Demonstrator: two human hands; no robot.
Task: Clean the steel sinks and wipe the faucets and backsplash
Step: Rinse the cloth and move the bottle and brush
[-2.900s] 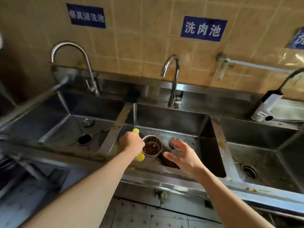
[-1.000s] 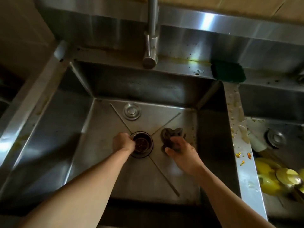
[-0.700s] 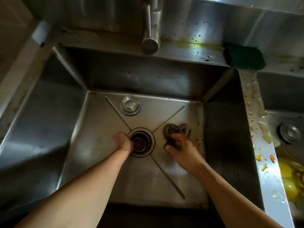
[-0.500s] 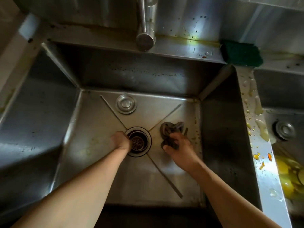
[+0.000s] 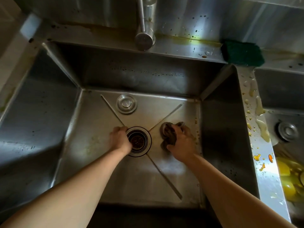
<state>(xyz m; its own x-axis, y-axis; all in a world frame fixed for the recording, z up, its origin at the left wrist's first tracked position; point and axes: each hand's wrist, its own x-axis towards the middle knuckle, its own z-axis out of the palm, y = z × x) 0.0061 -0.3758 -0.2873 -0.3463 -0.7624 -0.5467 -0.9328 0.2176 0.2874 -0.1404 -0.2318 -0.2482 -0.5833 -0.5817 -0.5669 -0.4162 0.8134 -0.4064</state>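
Seen from the head camera, the sink fills the frame, its basin a rough square with creases running diagonally to the drain at centre. The left hand sits curled at the drain's left rim, touching it; whether it grips anything I cannot tell. The right hand, right of the drain, is closed on a dark rag bunched against the basin floor. The faucet at top centre points its spout down toward the camera. A green scrubber lies at upper right on the back ledge, long axis left to right. A round plug rests above the drain.
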